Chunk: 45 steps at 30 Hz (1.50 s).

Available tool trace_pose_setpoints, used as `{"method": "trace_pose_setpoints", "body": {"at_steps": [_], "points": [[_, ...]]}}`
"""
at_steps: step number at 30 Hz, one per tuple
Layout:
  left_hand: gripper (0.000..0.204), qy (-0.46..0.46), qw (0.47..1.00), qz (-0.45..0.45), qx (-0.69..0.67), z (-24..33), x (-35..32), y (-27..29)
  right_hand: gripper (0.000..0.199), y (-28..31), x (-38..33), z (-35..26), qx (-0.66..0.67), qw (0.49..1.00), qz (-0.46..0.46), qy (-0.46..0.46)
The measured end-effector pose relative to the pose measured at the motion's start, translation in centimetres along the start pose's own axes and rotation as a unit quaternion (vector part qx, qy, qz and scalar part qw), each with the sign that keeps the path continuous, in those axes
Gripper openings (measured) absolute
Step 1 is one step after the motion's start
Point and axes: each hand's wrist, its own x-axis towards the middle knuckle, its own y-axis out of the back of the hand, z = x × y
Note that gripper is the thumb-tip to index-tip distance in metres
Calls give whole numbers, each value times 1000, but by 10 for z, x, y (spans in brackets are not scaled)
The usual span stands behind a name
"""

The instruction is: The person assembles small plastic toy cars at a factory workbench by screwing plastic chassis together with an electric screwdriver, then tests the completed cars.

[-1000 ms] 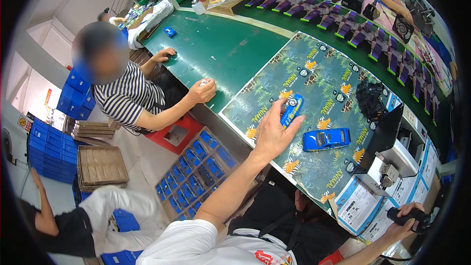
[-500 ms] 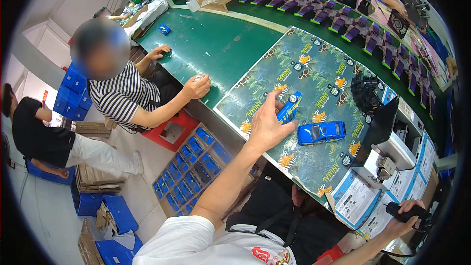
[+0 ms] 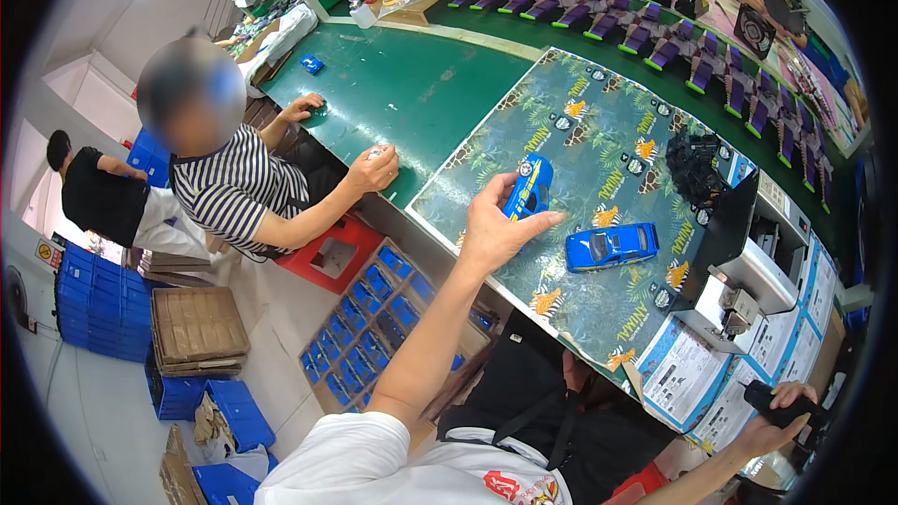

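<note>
My left hand [image 3: 494, 236] is closed round a blue toy car [image 3: 532, 185] with yellow markings, tilted up on end over the patterned mat [image 3: 468, 187]. To its right a second blue toy car [image 3: 613, 247] rests on its wheels on the mat. At the lower right, my right hand [image 3: 788, 409] is wrapped round a black handheld tool [image 3: 760, 396]. Its exact kind is hard to make out. The printed sheets [image 3: 673, 383] lie under and beside that hand.
A grey machine [image 3: 776, 234] and a black tangled heap [image 3: 697, 178] stand right of the mat. Purple-green parts [image 3: 622, 37] line the far belt. A co-worker in a striped shirt [image 3: 234, 178] sits left. A crate of blue cars [image 3: 374, 318] is below the table edge.
My left hand has shifted slightly left and turned the held car, so its side and a wheel show more. The black tool has tilted a little. A person in the background has moved.
</note>
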Motion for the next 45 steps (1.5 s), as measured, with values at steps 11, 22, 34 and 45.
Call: {"method": "trace_pose_setpoints", "body": {"at_steps": [11,22,34,45], "points": [[69,1,1000,-1,-6,5,0,0,37,-4,-2,-8,-54,998,-7,14],[52,109,969,-9,-220,-20,9,16,40,-4,-2,-1,-17,999,14,23],[61,113,969,5,-219,-25,11,15,36,0,-3,-1,-24,999,11,23],[30,80,977,-12,-197,-22,5,21,37,0,0,1,-63,998,16,25]]}}
